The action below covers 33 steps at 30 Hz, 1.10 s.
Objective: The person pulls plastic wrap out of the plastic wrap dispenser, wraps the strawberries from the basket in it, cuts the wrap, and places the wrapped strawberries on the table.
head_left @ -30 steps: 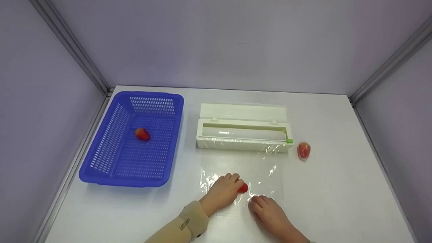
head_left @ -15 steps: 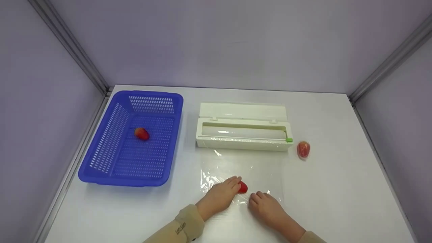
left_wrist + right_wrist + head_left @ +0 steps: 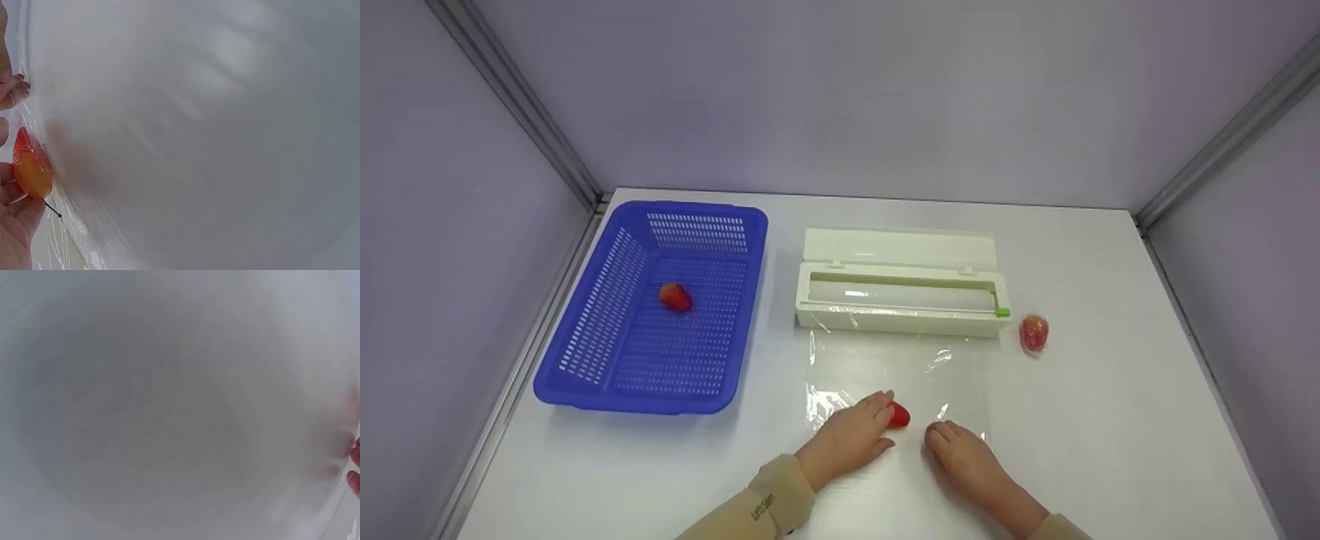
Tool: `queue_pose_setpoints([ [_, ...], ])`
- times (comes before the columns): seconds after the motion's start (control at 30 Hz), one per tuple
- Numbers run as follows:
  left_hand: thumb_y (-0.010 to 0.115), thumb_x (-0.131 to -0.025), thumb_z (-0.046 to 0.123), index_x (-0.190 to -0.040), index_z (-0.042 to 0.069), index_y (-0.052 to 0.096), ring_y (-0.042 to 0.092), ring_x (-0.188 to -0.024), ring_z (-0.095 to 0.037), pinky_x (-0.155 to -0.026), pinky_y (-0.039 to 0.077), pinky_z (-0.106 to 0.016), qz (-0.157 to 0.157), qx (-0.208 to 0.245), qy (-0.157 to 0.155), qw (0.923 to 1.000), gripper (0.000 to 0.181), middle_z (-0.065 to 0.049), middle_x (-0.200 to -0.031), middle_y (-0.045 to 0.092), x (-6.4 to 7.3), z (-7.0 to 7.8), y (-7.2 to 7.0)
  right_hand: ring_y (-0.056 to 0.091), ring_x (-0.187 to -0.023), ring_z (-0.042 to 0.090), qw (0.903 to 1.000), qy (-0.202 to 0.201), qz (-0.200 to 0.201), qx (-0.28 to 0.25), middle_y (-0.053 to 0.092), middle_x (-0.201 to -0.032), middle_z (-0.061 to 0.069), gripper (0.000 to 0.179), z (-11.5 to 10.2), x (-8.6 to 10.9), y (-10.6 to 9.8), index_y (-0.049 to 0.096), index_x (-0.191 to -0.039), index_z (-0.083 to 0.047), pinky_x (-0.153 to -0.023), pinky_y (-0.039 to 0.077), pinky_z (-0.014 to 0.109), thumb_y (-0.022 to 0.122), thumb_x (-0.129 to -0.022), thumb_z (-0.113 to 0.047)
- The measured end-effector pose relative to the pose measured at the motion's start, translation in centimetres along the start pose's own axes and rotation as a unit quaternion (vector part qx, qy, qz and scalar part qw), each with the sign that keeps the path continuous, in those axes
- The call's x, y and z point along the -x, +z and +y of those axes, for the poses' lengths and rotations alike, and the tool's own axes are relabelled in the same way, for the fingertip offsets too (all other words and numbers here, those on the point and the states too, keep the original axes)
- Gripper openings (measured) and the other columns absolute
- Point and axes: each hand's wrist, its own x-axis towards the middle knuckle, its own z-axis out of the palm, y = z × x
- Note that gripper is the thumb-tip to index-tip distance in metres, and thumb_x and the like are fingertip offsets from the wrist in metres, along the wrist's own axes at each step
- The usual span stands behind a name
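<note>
A red strawberry (image 3: 898, 415) lies on a sheet of cling film (image 3: 877, 367) drawn from the dispenser. My left hand (image 3: 847, 435) rests along the strawberry's left side, fingers extended and thumb held apart. In the left wrist view the strawberry (image 3: 32, 166) shows an orange-yellow end with a thin dark stem, against the left fingers (image 3: 14, 194). My right hand (image 3: 964, 457) pinches the film's near edge, to the right of the strawberry. Only right fingertips (image 3: 354, 481) show at the edge of the right wrist view.
Behind the film stands a white cling film dispenser (image 3: 904, 322), lid up, with a green slider (image 3: 1003, 312). A wrapped strawberry (image 3: 1034, 333) lies to its right. At left, a blue basket (image 3: 746, 315) holds one strawberry (image 3: 675, 297). Panels enclose the table's back and sides.
The left fingers have straightened beside the strawberry and the thumb has spread away from it. My right hand has shifted slightly right and away from me along the film.
</note>
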Motion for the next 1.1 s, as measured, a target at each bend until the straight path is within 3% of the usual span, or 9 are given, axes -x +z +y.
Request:
queue_pose_setpoints([
  [0.2, 0.064, -0.083, 0.041, -0.119, 0.010, 0.052, 0.045, -0.128, -0.018, -0.099, 0.045, -0.029, -0.007, 0.002, -0.010, 0.9999, 0.049, -0.005, -0.139, 0.047, -0.2, 0.2, 0.0, 0.058, -0.075, 0.015, 0.9856, 0.135, -0.017, -0.100, 0.058, -0.083, -0.001, 0.008, -0.3, -1.3, -0.9, 0.051, -0.090, -0.011, -0.068, 0.051, 0.029, 0.058, -0.087, -0.008],
  [0.47, 0.054, -0.091, 0.019, -0.101, 0.011, 0.055, 0.058, -0.113, -0.015, -0.089, 0.051, -0.025, 0.062, -0.022, -0.006, 0.9978, 0.013, -0.003, -0.125, 0.060, -0.7, 0.3, 0.2, 0.053, -0.070, 0.011, 0.9642, 0.201, -0.032, -0.170, 0.057, -0.075, -0.001, 0.005, 0.2, -3.4, -1.6, 0.051, -0.087, -0.009, -0.064, 0.049, 0.029, 0.055, -0.090, -0.006],
  [0.67, 0.051, -0.093, 0.024, -0.093, 0.013, 0.059, 0.061, -0.102, -0.013, -0.082, 0.052, -0.023, 0.094, 0.020, 0.000, 0.9954, 0.014, -0.001, -0.115, 0.065, -1.2, -0.1, 0.2, 0.056, -0.075, 0.011, 0.9514, 0.233, -0.054, -0.194, 0.060, -0.079, -0.002, 0.009, 1.4, -4.0, -1.7, 0.055, -0.092, -0.009, -0.070, 0.050, 0.032, 0.053, -0.093, -0.017],
  [0.8, 0.057, -0.088, 0.029, -0.092, 0.014, 0.064, 0.063, -0.099, -0.012, -0.083, 0.052, -0.022, 0.110, 0.072, -0.007, 0.9913, 0.016, 0.001, -0.109, 0.067, -1.4, -0.4, 0.4, 0.051, -0.073, 0.008, 0.9570, 0.203, -0.055, -0.200, 0.055, -0.077, -0.007, 0.018, 2.8, -2.8, -1.9, 0.059, -0.094, -0.013, -0.068, 0.046, 0.030, 0.060, -0.088, -0.029],
  [0.87, 0.061, -0.086, 0.030, -0.092, 0.014, 0.065, 0.063, -0.097, -0.012, -0.084, 0.051, -0.022, 0.112, 0.103, -0.012, 0.9883, 0.018, 0.001, -0.106, 0.068, -1.5, -0.7, 0.5, 0.048, -0.071, 0.007, 0.9703, 0.150, -0.051, -0.183, 0.053, -0.074, -0.009, 0.017, 3.6, -2.0, -2.0, 0.061, -0.089, -0.015, -0.066, 0.045, 0.028, 0.066, -0.082, -0.029],
  [0.93, 0.063, -0.085, 0.030, -0.093, 0.013, 0.066, 0.062, -0.096, -0.012, -0.085, 0.050, -0.021, 0.106, 0.136, -0.017, 0.9849, 0.019, 0.001, -0.104, 0.069, -1.5, -1.0, 0.5, 0.048, -0.072, 0.006, 0.9756, 0.109, -0.049, -0.184, 0.053, -0.075, -0.009, 0.012, 4.3, -1.2, -2.1, 0.061, -0.081, -0.015, -0.066, 0.045, 0.027, 0.070, -0.078, -0.023],
  [1.0, 0.064, -0.084, 0.029, -0.091, 0.013, 0.066, 0.062, -0.095, -0.012, -0.085, 0.050, -0.021, 0.096, 0.161, -0.021, 0.9820, 0.017, 0.002, -0.102, 0.069, -1.5, -1.2, 0.5, 0.048, -0.073, 0.004, 0.9653, 0.116, -0.065, -0.224, 0.056, -0.075, -0.009, 0.009, 4.9, -0.5, -2.1, 0.060, -0.077, -0.016, -0.066, 0.045, 0.024, 0.069, -0.079, -0.016],
  [1.03, 0.065, -0.084, 0.028, -0.091, 0.013, 0.066, 0.061, -0.094, -0.012, -0.085, 0.050, -0.021, 0.091, 0.171, -0.023, 0.9808, 0.017, 0.002, -0.101, 0.069, -1.5, -1.3, 0.4, 0.049, -0.072, 0.004, 0.9539, 0.137, -0.074, -0.256, 0.058, -0.076, -0.008, 0.008, 5.1, -0.3, -2.2, 0.060, -0.077, -0.015, -0.064, 0.045, 0.023, 0.066, -0.081, -0.012],
  [1.1, 0.065, -0.084, 0.027, -0.092, 0.012, 0.066, 0.061, -0.093, -0.012, -0.084, 0.050, -0.021, 0.081, 0.186, -0.028, 0.9789, 0.017, 0.002, -0.100, 0.069, -1.6, -1.6, 0.2, 0.050, -0.072, 0.004, 0.9180, 0.205, -0.089, -0.328, 0.060, -0.078, -0.005, 0.007, 5.5, 0.0, -2.4, 0.059, -0.081, -0.013, -0.063, 0.045, 0.021, 0.060, -0.086, -0.008],
])
